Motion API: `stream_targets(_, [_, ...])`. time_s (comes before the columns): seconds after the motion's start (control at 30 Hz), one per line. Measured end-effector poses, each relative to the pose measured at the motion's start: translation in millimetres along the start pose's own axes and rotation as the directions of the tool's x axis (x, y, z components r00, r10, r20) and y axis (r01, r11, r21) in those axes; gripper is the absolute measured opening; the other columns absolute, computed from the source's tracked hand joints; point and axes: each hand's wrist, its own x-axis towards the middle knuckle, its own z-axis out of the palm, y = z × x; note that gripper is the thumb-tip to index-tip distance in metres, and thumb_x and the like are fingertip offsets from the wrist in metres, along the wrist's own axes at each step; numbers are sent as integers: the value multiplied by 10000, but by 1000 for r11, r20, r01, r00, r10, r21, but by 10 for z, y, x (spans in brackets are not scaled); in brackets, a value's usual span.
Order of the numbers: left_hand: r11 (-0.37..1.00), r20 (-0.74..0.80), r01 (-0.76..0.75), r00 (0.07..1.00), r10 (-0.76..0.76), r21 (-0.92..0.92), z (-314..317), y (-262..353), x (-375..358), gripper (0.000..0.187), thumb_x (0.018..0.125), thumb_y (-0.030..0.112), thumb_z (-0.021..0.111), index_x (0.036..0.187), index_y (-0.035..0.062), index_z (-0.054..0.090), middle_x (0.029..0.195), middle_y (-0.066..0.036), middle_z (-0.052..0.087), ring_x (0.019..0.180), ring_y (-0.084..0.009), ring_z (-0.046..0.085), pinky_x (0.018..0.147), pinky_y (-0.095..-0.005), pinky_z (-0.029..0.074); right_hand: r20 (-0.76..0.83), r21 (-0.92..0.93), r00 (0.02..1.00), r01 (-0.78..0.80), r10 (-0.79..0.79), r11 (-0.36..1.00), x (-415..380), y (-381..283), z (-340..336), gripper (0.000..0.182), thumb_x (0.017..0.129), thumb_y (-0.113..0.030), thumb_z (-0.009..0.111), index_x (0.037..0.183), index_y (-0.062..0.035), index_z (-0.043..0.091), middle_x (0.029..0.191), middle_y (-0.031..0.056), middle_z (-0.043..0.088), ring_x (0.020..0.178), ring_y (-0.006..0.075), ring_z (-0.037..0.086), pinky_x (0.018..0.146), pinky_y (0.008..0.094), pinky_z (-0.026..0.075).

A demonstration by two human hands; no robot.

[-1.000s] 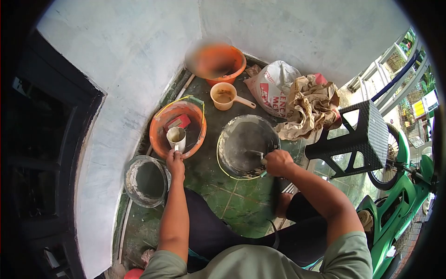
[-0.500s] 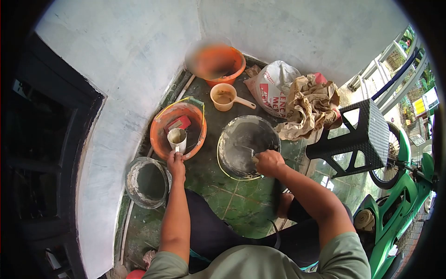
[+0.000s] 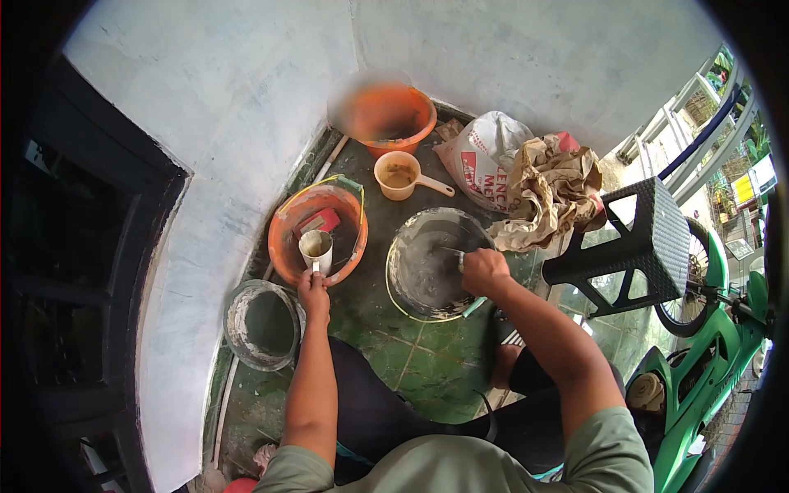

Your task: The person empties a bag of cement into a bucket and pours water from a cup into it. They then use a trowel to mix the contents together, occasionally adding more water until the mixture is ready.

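My left hand (image 3: pixel 313 296) is closed round the handle of a pale, stained mug (image 3: pixel 316 246), held at the near side of an orange bucket (image 3: pixel 283 238). Inside that bucket lies a red block-like tool (image 3: pixel 323 219). Over the right side of a dark bucket (image 3: pixel 396 289) of wet grey mix (image 3: pixel 431 267), my right hand (image 3: pixel 485 272) grips a trowel. Only its thin metal neck (image 3: pixel 450 250) shows; the blade is hidden in the mix. To the left of my left forearm stands a grey bucket (image 3: pixel 238 324) with dark liquid.
An orange dipper (image 3: pixel 397 175) and another orange basin (image 3: pixel 386 148) sit toward the wall corner. A white sack (image 3: pixel 485 156) and crumpled brown paper (image 3: pixel 551 193) are at the back right. A black stool (image 3: pixel 649 238) and a green motorbike (image 3: pixel 707 370) stand on the right.
My right hand has shifted slightly up and right with the trowel, stirring through the grey mix. The green grip on the dark bucket's handle now shows. My left hand and the mug stay nearly still.
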Motion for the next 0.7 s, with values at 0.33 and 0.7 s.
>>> stream_targets(0.33, [999,14,-4,1000,5,-32,6,-40,7,212,1101,132,502,1199,21,654,941,4,654,761,-83,624,690,-278,432,25,138,992,122,-126,983,-319,-249,231,213,814,-162,654,935,-68,801,988,196,777,979,371,759,879,452,608])
stream_targets(0.7, [1000,-6,-3,1000,3,-18,28,65,-44,208,1106,156,510,1167,33,666,876,4,655,748,-75,575,690,-276,427,-52,33,998,41,-40,999,-130,221,28,194,815,-197,678,911,-85,803,965,181,782,959,352,764,857,446,606])
